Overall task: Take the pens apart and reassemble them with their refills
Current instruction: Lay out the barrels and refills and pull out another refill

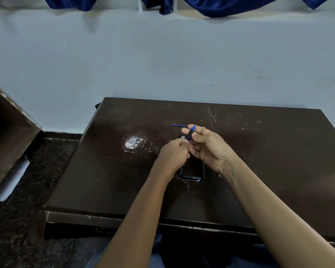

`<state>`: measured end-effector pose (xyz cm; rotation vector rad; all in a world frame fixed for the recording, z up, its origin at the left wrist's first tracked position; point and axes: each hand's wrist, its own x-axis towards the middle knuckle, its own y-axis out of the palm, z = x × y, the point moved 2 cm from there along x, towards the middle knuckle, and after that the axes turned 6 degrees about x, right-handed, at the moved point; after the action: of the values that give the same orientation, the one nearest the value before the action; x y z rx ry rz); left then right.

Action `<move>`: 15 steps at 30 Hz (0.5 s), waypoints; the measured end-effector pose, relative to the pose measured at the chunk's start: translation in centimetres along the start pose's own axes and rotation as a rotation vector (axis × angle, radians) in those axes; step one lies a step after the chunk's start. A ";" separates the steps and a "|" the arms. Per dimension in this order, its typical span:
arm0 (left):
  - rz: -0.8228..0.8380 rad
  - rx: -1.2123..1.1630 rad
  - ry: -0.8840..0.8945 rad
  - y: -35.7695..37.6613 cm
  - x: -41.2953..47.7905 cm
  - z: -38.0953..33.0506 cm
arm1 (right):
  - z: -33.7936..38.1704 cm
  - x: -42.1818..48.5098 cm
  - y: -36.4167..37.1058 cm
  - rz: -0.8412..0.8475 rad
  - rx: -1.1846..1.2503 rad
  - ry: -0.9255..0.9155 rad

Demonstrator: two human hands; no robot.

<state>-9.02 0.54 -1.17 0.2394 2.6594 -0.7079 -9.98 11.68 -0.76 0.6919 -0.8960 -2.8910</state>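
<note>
A dark pen with a blue end (190, 132) is held above the middle of the brown table (104, 171). My right hand (207, 147) pinches its upper part between thumb and fingers. My left hand (173, 153) is closed around its lower end. A thin blue refill (177, 125) lies on the table just beyond my right fingertips. Several more dark pens (191, 177) lie on the table under my hands, arranged like a frame and partly hidden by my wrists.
A round white worn patch (132, 142) marks the table left of my hands. A pale wall rises right behind the table's far edge. A wooden cabinet (10, 132) stands at the far left over a dark speckled floor.
</note>
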 end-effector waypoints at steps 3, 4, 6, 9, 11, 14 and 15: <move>0.000 -0.008 -0.004 -0.1 0.0 0.0 | -0.3 -0.1 0.1 0.008 -0.052 0.017; 0.005 -0.007 -0.009 -0.1 0.0 0.0 | -0.4 -0.1 0.2 0.005 -0.062 0.012; 0.009 0.003 -0.013 -0.1 0.0 -0.1 | -0.4 -0.1 0.2 -0.005 -0.058 0.003; -0.010 0.010 -0.009 -0.1 0.0 -0.1 | -0.1 0.0 0.1 -0.010 -0.039 0.011; -0.013 0.013 -0.003 -0.1 -0.1 -0.1 | -0.1 0.0 0.0 -0.007 -0.031 0.017; 0.007 0.016 -0.009 -0.2 -0.2 -0.3 | -0.2 -0.1 0.0 -0.018 -0.055 0.007; 0.016 0.017 -0.016 -0.2 -0.2 -0.4 | -0.3 -0.1 -0.1 -0.023 -0.056 0.003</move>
<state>-8.97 0.56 -0.71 0.2582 2.6346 -0.7254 -9.81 11.59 -0.97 0.7056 -0.8091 -2.9218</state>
